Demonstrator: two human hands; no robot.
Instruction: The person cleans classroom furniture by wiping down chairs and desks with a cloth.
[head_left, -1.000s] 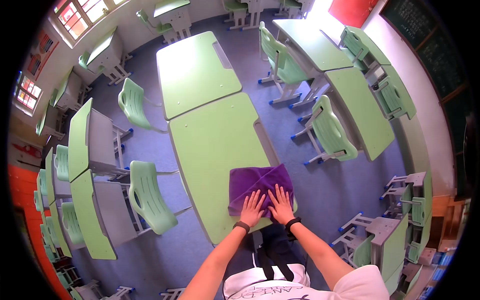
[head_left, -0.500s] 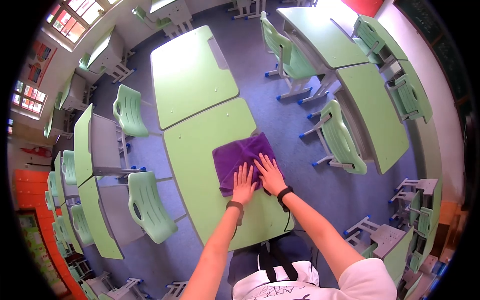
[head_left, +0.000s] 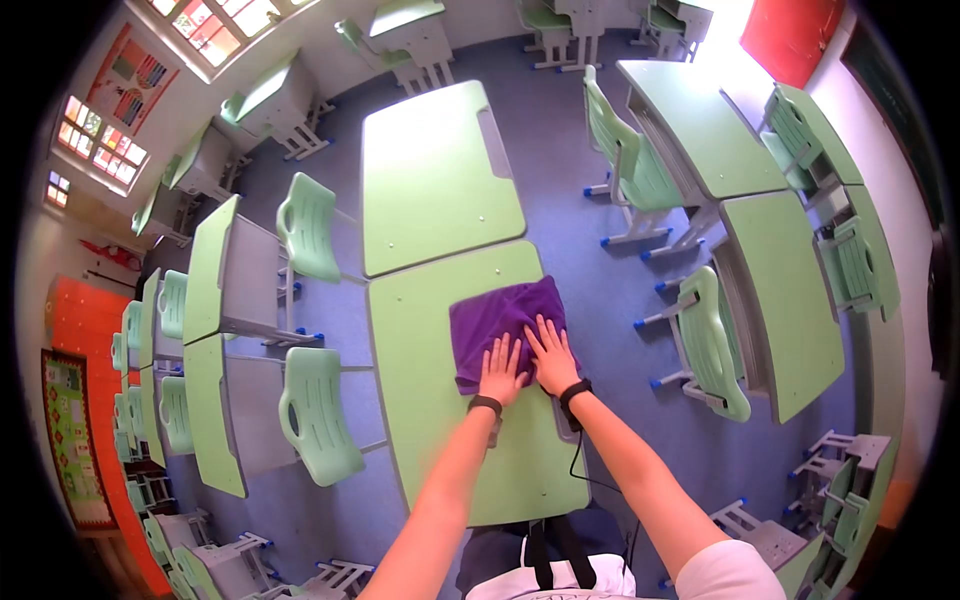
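A purple cloth (head_left: pixel 485 325) lies spread on the near green desk (head_left: pixel 420 420), its far right corner reaching the desk's right edge. My left hand (head_left: pixel 503 370) rests flat on the cloth's near part, fingers stretched forward. Beside it, my right hand (head_left: pixel 551 356) also presses flat on the cloth, fingers slightly spread. Both hands are open, and the thumbs are close together. Each wrist wears a dark band, and a thin black cable hangs from the right one.
A second green desk (head_left: pixel 440 190) adjoins the far side of the near one. Green chairs (head_left: pixel 318 415) stand to the left, and another chair (head_left: pixel 708 345) is on the right beside more desks (head_left: pixel 785 300). Windows (head_left: pixel 215 30) are at the upper left.
The camera view has shifted, so the room appears lower and further right. My hands stay flat on the cloth and sit slightly closer together; the cloth keeps nearly the same shape.
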